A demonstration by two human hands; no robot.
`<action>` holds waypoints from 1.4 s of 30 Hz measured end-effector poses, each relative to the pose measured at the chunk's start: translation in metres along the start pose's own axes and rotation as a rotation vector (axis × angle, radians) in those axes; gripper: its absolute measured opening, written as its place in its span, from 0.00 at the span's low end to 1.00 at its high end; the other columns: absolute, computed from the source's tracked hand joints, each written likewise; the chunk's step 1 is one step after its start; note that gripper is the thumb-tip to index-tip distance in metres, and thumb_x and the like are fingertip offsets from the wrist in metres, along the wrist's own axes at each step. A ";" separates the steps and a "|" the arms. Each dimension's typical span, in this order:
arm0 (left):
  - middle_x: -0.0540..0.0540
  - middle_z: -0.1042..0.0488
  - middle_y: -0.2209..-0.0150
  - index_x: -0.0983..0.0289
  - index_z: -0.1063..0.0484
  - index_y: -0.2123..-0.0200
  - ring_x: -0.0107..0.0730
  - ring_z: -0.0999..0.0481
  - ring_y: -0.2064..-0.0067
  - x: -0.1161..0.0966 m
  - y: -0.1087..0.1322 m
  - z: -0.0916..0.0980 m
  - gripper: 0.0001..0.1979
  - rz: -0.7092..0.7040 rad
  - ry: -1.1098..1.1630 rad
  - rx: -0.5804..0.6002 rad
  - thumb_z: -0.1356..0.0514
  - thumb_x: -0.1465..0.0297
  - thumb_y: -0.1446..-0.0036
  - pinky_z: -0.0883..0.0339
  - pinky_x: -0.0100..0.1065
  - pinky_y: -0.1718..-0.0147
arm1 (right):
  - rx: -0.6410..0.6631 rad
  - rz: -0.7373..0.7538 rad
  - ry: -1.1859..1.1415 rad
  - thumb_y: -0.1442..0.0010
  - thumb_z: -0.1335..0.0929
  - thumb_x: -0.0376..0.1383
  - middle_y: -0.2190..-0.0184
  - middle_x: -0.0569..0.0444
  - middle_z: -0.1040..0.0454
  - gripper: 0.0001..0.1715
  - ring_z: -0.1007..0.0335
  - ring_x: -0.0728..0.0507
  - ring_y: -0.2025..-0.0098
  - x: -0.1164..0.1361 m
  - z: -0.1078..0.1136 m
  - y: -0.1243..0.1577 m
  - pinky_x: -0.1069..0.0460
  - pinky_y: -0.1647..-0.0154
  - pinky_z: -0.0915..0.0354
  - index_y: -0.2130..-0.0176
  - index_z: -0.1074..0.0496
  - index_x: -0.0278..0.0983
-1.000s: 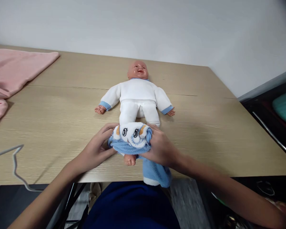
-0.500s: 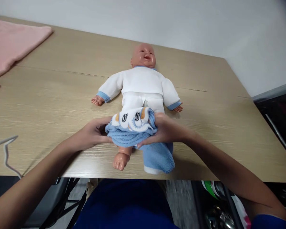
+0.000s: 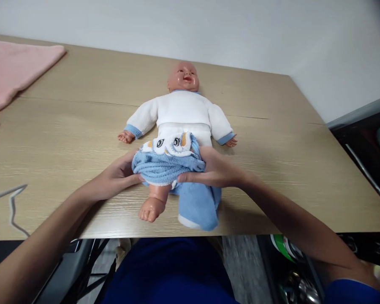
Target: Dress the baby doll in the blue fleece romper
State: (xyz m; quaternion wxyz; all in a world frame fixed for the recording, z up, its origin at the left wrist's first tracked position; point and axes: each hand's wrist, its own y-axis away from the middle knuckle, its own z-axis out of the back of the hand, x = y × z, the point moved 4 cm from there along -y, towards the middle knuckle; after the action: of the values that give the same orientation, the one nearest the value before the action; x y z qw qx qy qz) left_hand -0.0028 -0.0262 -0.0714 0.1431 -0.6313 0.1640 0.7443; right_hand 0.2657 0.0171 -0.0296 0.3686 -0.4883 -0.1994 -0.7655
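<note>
A baby doll [image 3: 184, 107] lies face up on the table, head away from me, in a white top with blue cuffs. Bunched around one of its legs are blue doll pants [image 3: 164, 166] with an embroidered animal face. My left hand [image 3: 120, 175] grips the bunched cloth at its left side, fingertips partly hidden behind it. On the other side my right hand [image 3: 213, 169] holds the same cloth, thumb in front. The doll's bare foot [image 3: 152, 209] sticks out below. The other pant leg [image 3: 198, 207] hangs loosely over the other leg, hiding its foot.
A pink cloth [image 3: 19, 69] lies at the back left of the wooden table [image 3: 91, 126]. A white hanger [image 3: 11, 202] rests at the front left. At the lower right, a dark rack [image 3: 294, 270] holds several items below the table edge.
Both hands have pulled the bunched pants up the doll's leg toward its waist, so more of the bare lower leg shows. The view has shifted slightly.
</note>
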 end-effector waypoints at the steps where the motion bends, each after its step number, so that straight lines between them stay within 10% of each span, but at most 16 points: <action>1: 0.57 0.16 0.41 0.60 0.24 0.40 0.44 0.17 0.42 0.001 0.002 0.001 0.19 0.007 -0.015 -0.007 0.31 0.65 0.31 0.22 0.43 0.40 | -0.007 0.022 0.039 0.31 0.22 0.51 0.55 0.53 0.16 0.23 0.22 0.41 0.56 0.004 0.001 0.005 0.47 0.51 0.26 0.51 0.20 0.37; 7: 0.53 0.20 0.59 0.59 0.21 0.56 0.41 0.20 0.56 0.004 0.007 0.010 0.13 0.021 -0.046 0.039 0.28 0.56 0.33 0.22 0.38 0.53 | -0.066 0.013 0.116 0.25 0.26 0.47 0.65 0.58 0.30 0.16 0.34 0.46 0.63 0.014 0.016 0.044 0.50 0.59 0.35 0.59 0.29 0.39; 14: 0.57 0.20 0.56 0.56 0.20 0.60 0.46 0.20 0.52 -0.005 0.000 0.010 0.18 -0.071 -0.101 0.037 0.37 0.49 0.26 0.22 0.44 0.49 | -0.112 -0.009 -0.285 0.29 0.24 0.55 0.61 0.56 0.30 0.22 0.31 0.44 0.58 -0.004 0.021 0.073 0.50 0.56 0.31 0.55 0.27 0.41; 19: 0.56 0.19 0.56 0.56 0.20 0.53 0.43 0.19 0.54 -0.011 -0.003 0.004 0.14 -0.066 -0.193 -0.170 0.38 0.53 0.24 0.23 0.42 0.51 | -0.244 0.143 -0.352 0.22 0.29 0.51 0.66 0.60 0.36 0.16 0.39 0.47 0.66 0.003 0.020 0.068 0.52 0.65 0.37 0.55 0.29 0.42; 23: 0.58 0.22 0.39 0.54 0.26 0.39 0.47 0.24 0.37 -0.046 -0.006 -0.015 0.15 -0.262 -0.346 -0.186 0.36 0.59 0.24 0.29 0.46 0.35 | -0.305 0.188 -0.215 0.21 0.31 0.44 0.67 0.61 0.39 0.10 0.43 0.48 0.69 0.016 0.018 0.060 0.53 0.68 0.40 0.54 0.30 0.42; 27: 0.59 0.26 0.33 0.54 0.33 0.28 0.52 0.25 0.33 -0.085 -0.027 -0.047 0.37 -0.265 -0.409 0.009 0.25 0.60 0.35 0.28 0.46 0.35 | -0.335 0.201 -0.014 0.22 0.30 0.40 0.68 0.61 0.34 0.07 0.38 0.48 0.68 0.038 0.018 0.054 0.51 0.65 0.39 0.54 0.28 0.41; 30: 0.54 0.19 0.51 0.58 0.22 0.42 0.45 0.20 0.49 -0.090 -0.055 -0.068 0.23 -0.108 -0.286 0.320 0.25 0.59 0.37 0.23 0.41 0.50 | -0.422 0.167 0.113 0.22 0.30 0.40 0.68 0.60 0.30 0.07 0.36 0.48 0.67 0.051 0.023 0.052 0.51 0.63 0.38 0.56 0.26 0.40; 34: 0.48 0.28 0.64 0.61 0.26 0.60 0.34 0.28 0.62 -0.079 -0.084 -0.066 0.19 -0.103 -0.095 0.332 0.25 0.55 0.37 0.30 0.33 0.62 | -0.546 0.060 0.113 0.22 0.29 0.45 0.71 0.61 0.34 0.15 0.40 0.49 0.70 0.045 0.038 0.059 0.51 0.68 0.41 0.60 0.26 0.39; 42: 0.51 0.26 0.57 0.61 0.26 0.48 0.34 0.27 0.56 -0.081 -0.086 -0.070 0.14 -0.153 -0.051 0.410 0.32 0.58 0.27 0.30 0.33 0.54 | -0.005 -0.106 0.064 0.31 0.22 0.55 0.66 0.58 0.26 0.23 0.30 0.45 0.65 0.016 0.042 0.078 0.51 0.64 0.35 0.62 0.25 0.39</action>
State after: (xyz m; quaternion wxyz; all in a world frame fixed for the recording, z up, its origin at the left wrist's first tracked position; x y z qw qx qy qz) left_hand 0.1088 0.0215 -0.0075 0.3288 -0.5806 0.2599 0.6980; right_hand 0.3459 -0.0110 -0.0011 0.3325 -0.4534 -0.2111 -0.7996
